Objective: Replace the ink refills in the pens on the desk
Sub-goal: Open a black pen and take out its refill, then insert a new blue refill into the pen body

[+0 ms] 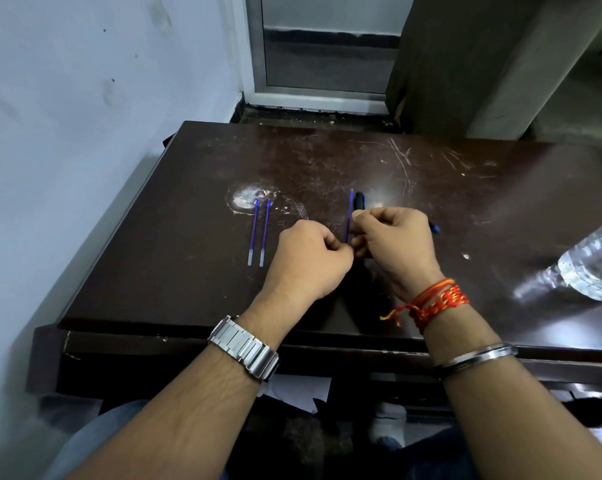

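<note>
Refill (348,216): judged light, bendy, is pinched at its near end by left hand (310,258) | pen (359,199): stiff, is gripped by right hand (393,244).

- The desk (466,202) is looking like dark brown wood or laminate. It's glossy but showing loads of pale scratches and a worn whitish patch.
- The two loose ink refills (258,233) are looking like thin see-through plastic, blue inside.
- The ink refill (349,216) by the pen barrel (359,200) is looking the same, and the barrel is reading as dark plastic.
- The water bottle (594,268) is glinting: clear, crinkly plastic.
- The watch band (244,348) is showing brushed metal links, and the bangle (479,356) is shining like polished metal.
- The wrist threads (434,303) are looking like red-yellow twisted cord.
</note>
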### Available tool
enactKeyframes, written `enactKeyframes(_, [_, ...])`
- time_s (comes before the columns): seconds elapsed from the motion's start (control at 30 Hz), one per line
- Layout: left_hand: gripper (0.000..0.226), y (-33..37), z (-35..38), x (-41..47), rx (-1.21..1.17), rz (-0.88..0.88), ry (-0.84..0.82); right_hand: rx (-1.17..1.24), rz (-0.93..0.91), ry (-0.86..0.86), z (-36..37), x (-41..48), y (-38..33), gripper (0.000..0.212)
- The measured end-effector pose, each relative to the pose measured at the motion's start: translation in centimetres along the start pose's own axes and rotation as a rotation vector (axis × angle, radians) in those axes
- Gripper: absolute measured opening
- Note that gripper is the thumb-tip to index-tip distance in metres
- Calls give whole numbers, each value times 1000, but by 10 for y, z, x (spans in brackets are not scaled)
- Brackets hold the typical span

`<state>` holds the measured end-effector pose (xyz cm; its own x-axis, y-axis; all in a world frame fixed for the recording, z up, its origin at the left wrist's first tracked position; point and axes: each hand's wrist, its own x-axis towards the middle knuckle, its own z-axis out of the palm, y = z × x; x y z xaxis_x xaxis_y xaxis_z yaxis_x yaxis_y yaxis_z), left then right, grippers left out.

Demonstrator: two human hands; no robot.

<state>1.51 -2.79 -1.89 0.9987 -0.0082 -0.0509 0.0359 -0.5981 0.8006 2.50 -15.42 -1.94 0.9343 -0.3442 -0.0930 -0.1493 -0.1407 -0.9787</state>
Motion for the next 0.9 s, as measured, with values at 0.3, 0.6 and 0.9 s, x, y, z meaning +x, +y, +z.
enactKeyframes(0.3, [29,2,14,16,86,-41,-30,-885,3,225,-57,35,17,33])
enactKeyframes(0.6, [26,-4,18,17,36,7,-10,-708,-111,133,-34,23,9,24])
enactKeyframes(0.9, [26,-7,17,19,-7,31,10,-657,-146,109,-32,18,8,24])
